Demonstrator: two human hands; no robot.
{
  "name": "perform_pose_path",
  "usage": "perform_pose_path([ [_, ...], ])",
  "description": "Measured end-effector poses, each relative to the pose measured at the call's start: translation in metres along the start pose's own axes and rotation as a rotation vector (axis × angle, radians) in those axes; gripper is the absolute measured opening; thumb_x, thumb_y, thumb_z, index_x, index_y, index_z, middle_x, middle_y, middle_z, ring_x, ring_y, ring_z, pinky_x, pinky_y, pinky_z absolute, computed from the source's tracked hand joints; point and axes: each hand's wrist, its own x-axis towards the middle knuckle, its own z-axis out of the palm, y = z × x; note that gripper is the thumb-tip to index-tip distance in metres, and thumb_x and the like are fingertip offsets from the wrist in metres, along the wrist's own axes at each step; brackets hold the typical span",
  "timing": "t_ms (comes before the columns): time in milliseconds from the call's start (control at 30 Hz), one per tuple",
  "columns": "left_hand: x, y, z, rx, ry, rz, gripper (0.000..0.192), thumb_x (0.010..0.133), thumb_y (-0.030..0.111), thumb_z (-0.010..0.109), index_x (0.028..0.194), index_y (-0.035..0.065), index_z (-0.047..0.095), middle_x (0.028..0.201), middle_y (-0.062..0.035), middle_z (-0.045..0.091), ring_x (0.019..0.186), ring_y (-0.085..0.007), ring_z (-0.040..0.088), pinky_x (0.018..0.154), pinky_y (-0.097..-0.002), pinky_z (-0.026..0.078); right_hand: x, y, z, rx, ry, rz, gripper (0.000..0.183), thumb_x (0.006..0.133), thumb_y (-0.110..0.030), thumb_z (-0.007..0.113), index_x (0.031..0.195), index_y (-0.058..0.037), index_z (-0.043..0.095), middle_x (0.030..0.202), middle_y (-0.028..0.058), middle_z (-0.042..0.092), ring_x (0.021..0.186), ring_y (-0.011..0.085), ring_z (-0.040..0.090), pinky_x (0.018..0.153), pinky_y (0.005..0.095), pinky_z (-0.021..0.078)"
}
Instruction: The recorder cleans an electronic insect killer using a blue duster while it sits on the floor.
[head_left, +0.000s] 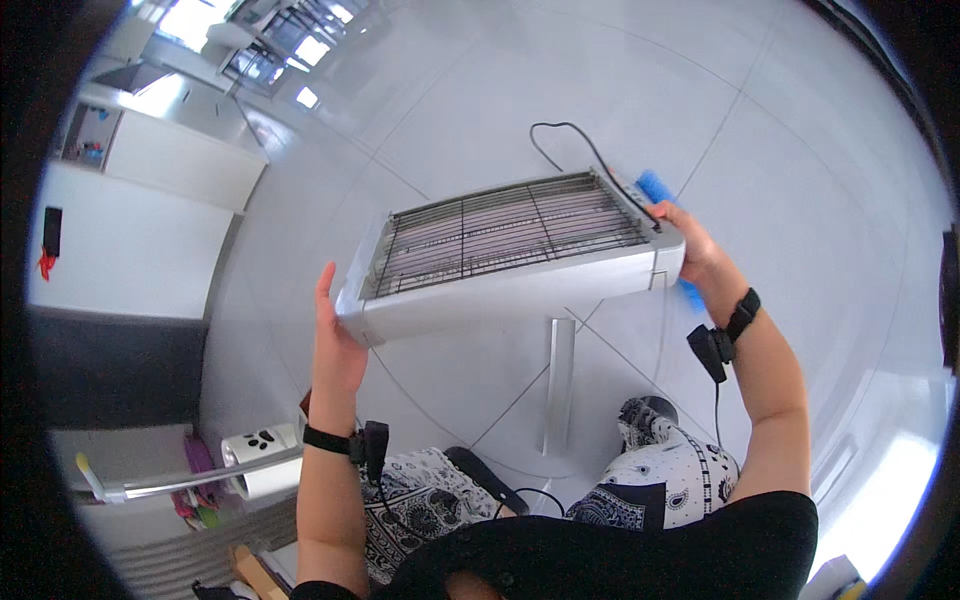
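A white electric heater with a dark wire grille is held up in front of me, above the tiled floor. My left hand supports its left end, thumb pointing up along the side. My right hand grips the right end near a black power cord that loops out beyond the heater. Part of a blue object shows behind the right end; its kind cannot be told. Below the heater, a long pale strip lies on the floor between my feet.
White cabinets stand at the left. Near my left forearm are a white cylindrical thing with black marks and a metal rod. A cardboard piece lies at lower left. Straps with black devices are on both my wrists.
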Motion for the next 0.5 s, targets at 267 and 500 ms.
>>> perform_pose_path([
  [267, -0.026, 0.023, 0.143, 1.496, -0.991, 0.670, 0.074, 0.082, 0.056, 0.060, 0.140, 0.0140, 0.042, 0.127, -0.0205, 0.054, 0.123, -0.0366, 0.048, 0.106, -0.0555, 0.027, -0.012, 0.027, -0.025, 0.137, 0.264, 0.150, 0.032, 0.085, -0.034, 0.055, 0.102, -0.0071, 0.060, 0.097, 0.0057, 0.064, 0.087, 0.0188, 0.061, 0.078, 0.0351, 0.0500],
  [500, 0.005, -0.007, 0.142, 1.497, -1.113, 0.214, 0.025, 0.087, 0.028, 0.062, 0.102, 0.0087, 0.065, 0.068, -0.0142, 0.063, 0.065, -0.0330, 0.063, 0.062, -0.0424, 0.049, 0.005, 0.040, -0.048, 0.243, 0.344, 0.152, 0.027, 0.083, -0.035, 0.058, 0.094, -0.0114, 0.058, 0.089, 0.0034, 0.061, 0.083, 0.0195, 0.061, 0.073, 0.0395, 0.0516],
])
